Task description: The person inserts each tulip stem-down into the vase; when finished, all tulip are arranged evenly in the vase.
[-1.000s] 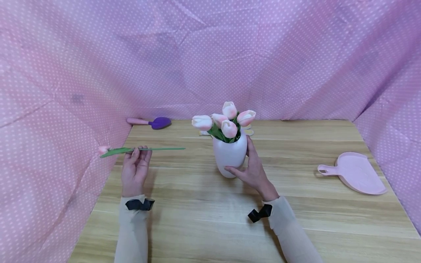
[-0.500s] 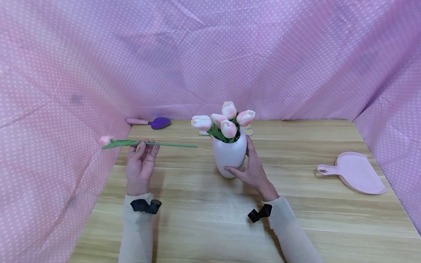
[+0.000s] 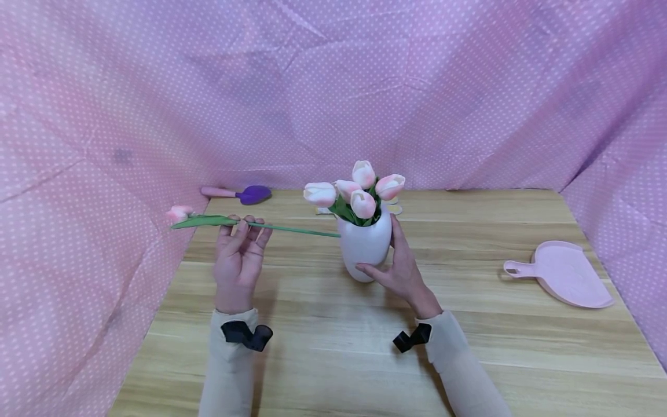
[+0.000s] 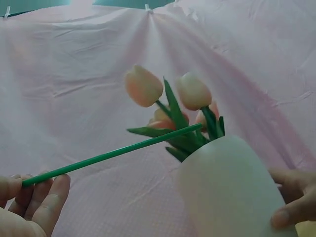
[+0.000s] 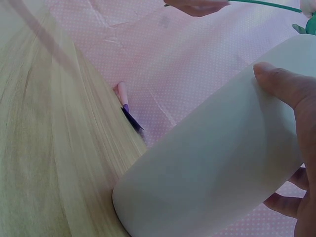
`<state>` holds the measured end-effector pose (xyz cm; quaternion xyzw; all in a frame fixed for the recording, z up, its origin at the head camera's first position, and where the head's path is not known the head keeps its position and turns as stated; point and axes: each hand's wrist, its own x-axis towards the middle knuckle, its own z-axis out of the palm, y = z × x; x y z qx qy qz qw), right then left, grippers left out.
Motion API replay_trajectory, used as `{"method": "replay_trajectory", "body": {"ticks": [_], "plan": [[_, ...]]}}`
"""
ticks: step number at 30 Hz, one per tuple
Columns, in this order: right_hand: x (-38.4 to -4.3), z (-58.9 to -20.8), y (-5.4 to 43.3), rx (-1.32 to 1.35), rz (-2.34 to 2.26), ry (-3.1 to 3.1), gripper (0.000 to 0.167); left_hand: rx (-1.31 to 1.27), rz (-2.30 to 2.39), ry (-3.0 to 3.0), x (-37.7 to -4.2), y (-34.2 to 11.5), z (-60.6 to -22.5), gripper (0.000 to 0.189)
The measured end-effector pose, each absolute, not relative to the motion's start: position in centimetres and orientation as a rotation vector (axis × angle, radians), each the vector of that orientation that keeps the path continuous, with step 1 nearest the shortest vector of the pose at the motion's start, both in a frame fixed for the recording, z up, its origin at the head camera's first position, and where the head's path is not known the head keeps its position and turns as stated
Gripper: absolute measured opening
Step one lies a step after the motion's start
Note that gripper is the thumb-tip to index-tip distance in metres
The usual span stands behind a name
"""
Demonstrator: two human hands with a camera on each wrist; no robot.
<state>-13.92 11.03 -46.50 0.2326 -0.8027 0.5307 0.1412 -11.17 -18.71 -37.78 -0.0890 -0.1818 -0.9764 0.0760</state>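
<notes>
In the head view my left hand (image 3: 239, 263) pinches a single pink-and-white tulip (image 3: 208, 220) by its green stem, held nearly level with the bloom to the left. The stem's bare end points right, at the white vase (image 3: 365, 246); in the left wrist view that stem (image 4: 113, 154) crosses in front of the leaves near the rim. Several tulips (image 3: 363, 204) stand in the vase. My right hand (image 3: 398, 272) grips the vase's right side, thumb across the front, as the right wrist view also shows. The vase base meets the table.
A purple trowel (image 3: 253, 195) with a pink handle lies at the back left of the wooden table (image 3: 333, 359). On the right rests a pink dustpan (image 3: 565, 275). Something white and yellow (image 3: 393, 207), partly hidden, lies behind the vase. Pink dotted cloth (image 3: 333, 104) surrounds the table.
My left hand has moved right and slightly away from me with the tulip, bringing the stem's end up to the vase. The right hand and vase have stayed put.
</notes>
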Motion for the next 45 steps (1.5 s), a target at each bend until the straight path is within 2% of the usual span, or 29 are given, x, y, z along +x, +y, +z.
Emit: {"method": "replay_trajectory", "body": {"ticks": [17,45], "plan": [[-14.0,-46.8,11.1,0.69,1.51,-2.29,0.122,-0.219,-2.776,-0.719,-11.1,-14.7,-36.2,0.017],[-14.0,-46.8,11.0,0.683,1.532,-2.294,0.123,-0.578,-2.282,-1.056,-11.5,-12.7,-34.1,0.029]]}}
